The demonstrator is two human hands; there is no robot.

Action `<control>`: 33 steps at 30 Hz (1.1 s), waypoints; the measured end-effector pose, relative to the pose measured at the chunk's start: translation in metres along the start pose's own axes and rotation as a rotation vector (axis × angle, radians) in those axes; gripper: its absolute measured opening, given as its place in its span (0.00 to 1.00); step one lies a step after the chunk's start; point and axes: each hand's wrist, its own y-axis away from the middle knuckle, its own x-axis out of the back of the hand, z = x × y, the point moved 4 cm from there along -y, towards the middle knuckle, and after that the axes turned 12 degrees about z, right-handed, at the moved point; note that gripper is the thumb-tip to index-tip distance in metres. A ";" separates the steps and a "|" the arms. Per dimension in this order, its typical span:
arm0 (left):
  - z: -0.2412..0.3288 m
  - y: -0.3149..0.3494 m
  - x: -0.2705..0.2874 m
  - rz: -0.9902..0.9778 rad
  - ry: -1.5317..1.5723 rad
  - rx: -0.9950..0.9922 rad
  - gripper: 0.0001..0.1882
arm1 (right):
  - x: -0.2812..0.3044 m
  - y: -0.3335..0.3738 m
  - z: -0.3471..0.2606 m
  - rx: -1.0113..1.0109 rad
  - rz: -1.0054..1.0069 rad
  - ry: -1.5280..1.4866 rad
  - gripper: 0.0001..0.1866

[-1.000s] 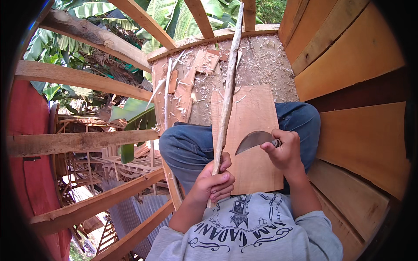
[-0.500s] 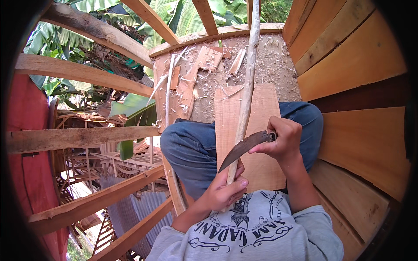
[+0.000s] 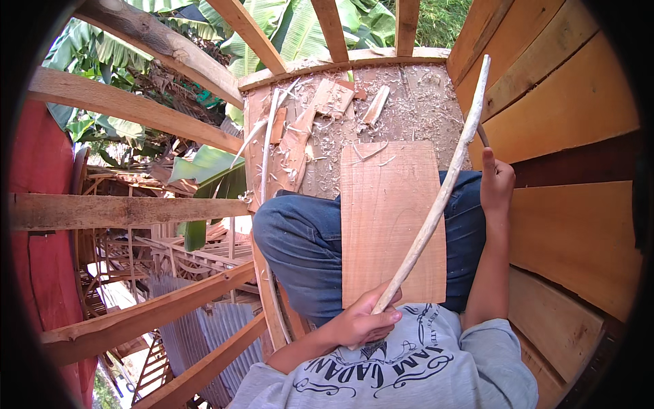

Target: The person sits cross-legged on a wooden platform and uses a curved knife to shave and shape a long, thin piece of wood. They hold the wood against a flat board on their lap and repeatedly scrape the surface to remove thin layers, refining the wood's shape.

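Observation:
My left hand (image 3: pixel 370 317) is closed around the lower end of a long, pale, peeled stick (image 3: pixel 434 213), close to my shirt. The stick slants up to the far right, slightly bent, with its tip in the air. At the right, my right hand (image 3: pixel 499 180) is closed on a curved knife (image 3: pixel 483 135), thumb pointing up. Only a thin strip of the blade shows, partly behind the stick; the fingers hide the handle. A flat wooden board (image 3: pixel 381 225) lies across my lap between my knees, with a few curled shavings at its far end.
Shavings litter the plank floor (image 3: pixel 422 102) ahead, among loose wood scraps (image 3: pixel 334 97). Another thin pale stick (image 3: pixel 266 157) lies along the left edge. A plank wall (image 3: pixel 572 225) stands close on my right. Railing bars (image 3: pixel 129 211) run along the left, with banana leaves beyond.
The stick has swung from nearly upright to a slant toward the far right. My right hand and the knife have moved away from my left hand, up and to the right.

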 end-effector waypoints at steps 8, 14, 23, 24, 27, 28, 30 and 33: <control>0.032 -0.013 0.027 0.042 -0.022 -0.197 0.12 | -0.001 0.061 -0.005 0.009 -0.171 -0.216 0.36; 0.033 -0.022 0.027 0.086 -0.102 -0.205 0.17 | 0.009 0.082 -0.077 0.263 -0.214 -0.191 0.35; 0.013 -0.007 0.018 0.230 -0.249 -0.243 0.14 | -0.007 0.081 -0.071 0.499 -0.087 -0.068 0.40; 0.011 -0.005 0.020 0.255 -0.252 -0.243 0.12 | -0.009 0.080 -0.070 0.511 -0.071 -0.048 0.40; 0.000 -0.002 0.029 0.271 -0.351 -0.277 0.12 | -0.012 0.071 -0.062 0.453 -0.040 -0.018 0.41; 0.000 -0.002 0.028 0.274 -0.332 -0.266 0.12 | -0.014 0.067 -0.061 0.494 -0.006 -0.023 0.42; -0.001 0.000 0.025 0.280 -0.293 -0.245 0.13 | -0.012 0.067 -0.061 0.496 -0.015 -0.006 0.42; 0.002 0.002 0.024 0.306 -0.375 -0.245 0.12 | -0.012 0.065 -0.060 0.480 -0.023 0.011 0.42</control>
